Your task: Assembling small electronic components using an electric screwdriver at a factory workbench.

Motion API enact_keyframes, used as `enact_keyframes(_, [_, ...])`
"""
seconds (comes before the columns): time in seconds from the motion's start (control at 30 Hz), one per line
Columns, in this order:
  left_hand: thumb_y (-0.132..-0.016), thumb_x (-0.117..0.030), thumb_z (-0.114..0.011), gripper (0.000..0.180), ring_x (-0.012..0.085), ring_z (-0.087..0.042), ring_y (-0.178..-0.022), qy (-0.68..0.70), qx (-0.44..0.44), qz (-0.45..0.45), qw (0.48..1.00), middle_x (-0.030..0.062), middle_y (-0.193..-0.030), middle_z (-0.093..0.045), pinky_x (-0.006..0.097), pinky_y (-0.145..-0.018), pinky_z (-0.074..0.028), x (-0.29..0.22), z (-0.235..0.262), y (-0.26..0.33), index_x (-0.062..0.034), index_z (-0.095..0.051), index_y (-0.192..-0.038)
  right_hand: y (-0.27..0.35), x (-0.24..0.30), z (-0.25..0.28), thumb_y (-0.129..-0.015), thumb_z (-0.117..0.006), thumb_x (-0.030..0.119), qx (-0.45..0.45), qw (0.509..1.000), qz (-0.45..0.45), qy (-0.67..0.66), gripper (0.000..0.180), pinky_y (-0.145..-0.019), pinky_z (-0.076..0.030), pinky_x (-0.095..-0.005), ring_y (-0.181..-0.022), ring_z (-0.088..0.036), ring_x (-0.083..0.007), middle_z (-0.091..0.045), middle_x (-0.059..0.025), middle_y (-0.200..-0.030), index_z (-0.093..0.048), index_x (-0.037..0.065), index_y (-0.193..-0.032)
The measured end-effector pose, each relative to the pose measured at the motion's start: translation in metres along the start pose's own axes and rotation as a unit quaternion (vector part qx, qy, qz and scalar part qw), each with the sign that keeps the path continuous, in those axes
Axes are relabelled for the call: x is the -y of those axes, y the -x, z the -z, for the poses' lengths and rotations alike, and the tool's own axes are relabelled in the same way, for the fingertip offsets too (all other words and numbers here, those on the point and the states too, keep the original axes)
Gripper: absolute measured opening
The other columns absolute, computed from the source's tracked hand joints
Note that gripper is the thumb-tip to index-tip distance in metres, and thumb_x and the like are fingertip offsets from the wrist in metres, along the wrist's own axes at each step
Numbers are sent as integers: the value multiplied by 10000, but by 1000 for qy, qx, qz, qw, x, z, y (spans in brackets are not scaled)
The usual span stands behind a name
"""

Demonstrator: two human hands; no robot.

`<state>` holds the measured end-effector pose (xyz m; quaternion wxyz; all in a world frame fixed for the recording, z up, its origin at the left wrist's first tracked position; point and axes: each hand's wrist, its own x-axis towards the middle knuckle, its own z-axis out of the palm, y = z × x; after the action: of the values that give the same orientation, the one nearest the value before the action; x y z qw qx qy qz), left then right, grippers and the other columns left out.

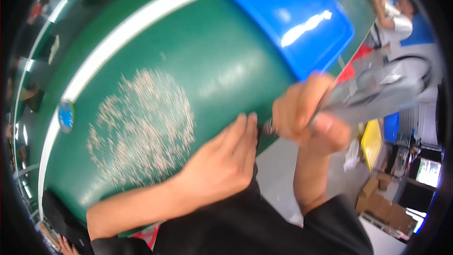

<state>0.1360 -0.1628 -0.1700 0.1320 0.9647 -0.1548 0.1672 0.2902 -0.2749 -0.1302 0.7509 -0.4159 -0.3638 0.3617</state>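
Low over the near edge of the green table (226, 66), my left hand (219, 158) has its fingers stretched out and held together. No object shows in it. Just right of its fingertips, my right hand (306, 111) is closed round a long grey tool (373, 89), smeared by motion. A dark loop like a cord shows at the tool's far end, and a small dark tip (269, 127) sticks out on the side toward my left hand. The tool's exact kind cannot be made out. Left of my hands, many small pale pieces (146, 127) lie spread in a patch on the table.
A blue plastic tray (302, 23) sits at the table's far right. A round blue sticker (66, 115) marks the white rim on the left. Another person (394, 21) is at the upper right. Beyond the table stand a yellow bin (372, 144) and cardboard boxes (387, 208).
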Motion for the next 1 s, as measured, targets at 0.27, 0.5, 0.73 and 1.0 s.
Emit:
enact_keyframes(0.27, [-769,-7,-593,265,351,-583,-1029,66,-3,-11,998,213,-1080,-611,394,-878,-502,-2,41,21,102,-616,-1009,6,3,-2,-839,-541,188,103,969,48,-221,226,-441,-357,-306,-416,-410,-133,-453,-30,-552,-560,-17,-932])
enact_keyframes(0.5, [-882,-3,-566,391,400,-484,-1223,-18,-37,380,924,200,-1299,-547,463,-1018,-415,-6,116,150,9,-554,-1273,1,-38,-5,-855,-517,272,-49,958,-41,-281,199,-513,-352,-292,-438,-346,-99,-355,19,-534,-526,75,-881])
enact_keyframes(0.73, [-834,47,-577,539,415,-376,-1325,-301,-71,669,676,232,-1441,-392,469,-1096,-322,-24,121,244,26,-442,-1355,1,-52,-17,-876,-525,193,-149,939,-68,-301,135,-483,-331,-275,-455,-324,-93,-351,9,-571,-476,67,-884])
enact_keyframes(1.0, [-767,30,-687,285,333,-611,-955,-144,-168,468,855,142,-1043,-619,402,-807,-512,32,108,191,13,-631,-1046,17,-62,-17,-896,-502,171,-134,942,-72,-300,129,-503,-362,-278,-456,-327,-94,-345,6,-582,-447,58,-921])
